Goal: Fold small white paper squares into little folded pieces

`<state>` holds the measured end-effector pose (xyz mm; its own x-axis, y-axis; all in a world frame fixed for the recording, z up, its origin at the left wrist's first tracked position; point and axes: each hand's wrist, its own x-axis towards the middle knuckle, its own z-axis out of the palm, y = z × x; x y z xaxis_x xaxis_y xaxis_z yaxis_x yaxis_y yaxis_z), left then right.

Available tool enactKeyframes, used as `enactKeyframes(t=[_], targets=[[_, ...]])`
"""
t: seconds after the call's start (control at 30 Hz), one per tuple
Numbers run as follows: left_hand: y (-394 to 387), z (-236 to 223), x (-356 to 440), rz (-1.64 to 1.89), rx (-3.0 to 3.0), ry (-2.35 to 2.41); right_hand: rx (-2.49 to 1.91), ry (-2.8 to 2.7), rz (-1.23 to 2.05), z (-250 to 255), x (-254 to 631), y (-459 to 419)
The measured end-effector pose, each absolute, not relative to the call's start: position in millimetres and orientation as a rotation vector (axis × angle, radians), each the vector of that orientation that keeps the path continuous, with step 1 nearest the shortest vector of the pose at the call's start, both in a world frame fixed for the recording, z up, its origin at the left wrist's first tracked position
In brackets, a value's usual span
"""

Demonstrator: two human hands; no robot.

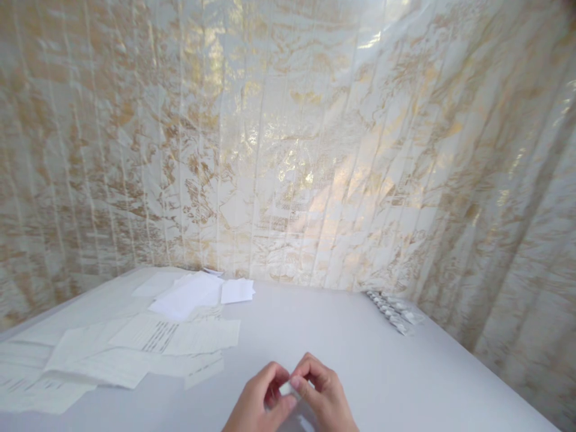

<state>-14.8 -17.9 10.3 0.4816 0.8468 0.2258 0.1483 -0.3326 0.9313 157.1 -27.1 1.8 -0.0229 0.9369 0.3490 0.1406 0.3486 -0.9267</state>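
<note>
Both my hands meet at the bottom middle of the view, low over the white table [342, 336]. My left hand [258, 403] and my right hand [321, 393] have their fingers curled and pinched together around a small white thing [288, 390] between them. It is mostly hidden by the fingers and too small to name. To the left of my hands lie several loose printed paper sheets [135, 348].
Folded white papers [198, 294] lie at the back left of the table. A row of silvery blister strips [393, 309] lies at the back right, near the wall. A shiny white-and-gold patterned wall covering [288, 138] closes off the table's far sides.
</note>
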Motion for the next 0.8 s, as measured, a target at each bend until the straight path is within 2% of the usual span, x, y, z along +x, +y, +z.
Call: enactKeyframes(t=[0.23,0.57,0.8], targets=[[-23.2,29.2,-19.2,0.879,1.933,0.910,-0.983,-1.390,0.915,-9.0,153.8,-23.5],[-20.9,20.5,-18.7,0.950,1.866,0.821,-1.044,-1.300,1.049,1.4,152.5,-25.6],[-13.6,15.0,-22.0,0.927,2.000,0.956,-1.156,-1.493,0.876,-5.3,160.8,-20.9]])
